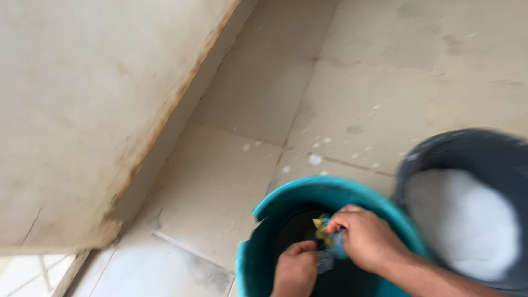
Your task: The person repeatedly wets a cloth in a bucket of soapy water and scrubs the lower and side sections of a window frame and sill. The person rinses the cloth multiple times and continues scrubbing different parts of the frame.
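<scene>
Cloth (328,237) (wet, yellow and blue) is bunching between both hands inside the teal bucket (258,242) — right hand (366,237) gripping its upper end; left hand (297,269) clenching the lower end just beneath.

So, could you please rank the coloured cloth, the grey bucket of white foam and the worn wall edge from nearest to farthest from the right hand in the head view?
1. Coloured cloth: gripped by the right hand, inside the teal bucket.
2. Grey bucket of white foam: just right of the hand.
3. Worn wall edge: far left, across the tiled floor.
</scene>
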